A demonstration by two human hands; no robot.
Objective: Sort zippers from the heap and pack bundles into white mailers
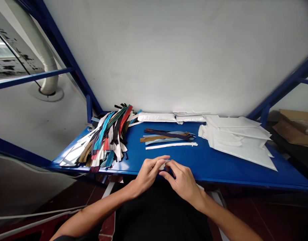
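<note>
My left hand is closed over the table's front edge, its thumb and fingers pinching a small white thing that is mostly hidden. Facing it, my right hand curves in with its fingertips at that white thing and its thumb held apart from the fingers. Just beyond both hands a white zipper lies straight across the blue table. Behind it is a loose stack of brown, dark and grey-blue zippers.
A big heap of mixed-colour zippers covers the table's left end. White plastic packages lie along the back wall, and flat white bags are piled at right. Blue frame posts rise at the sides. A cardboard box stands far right.
</note>
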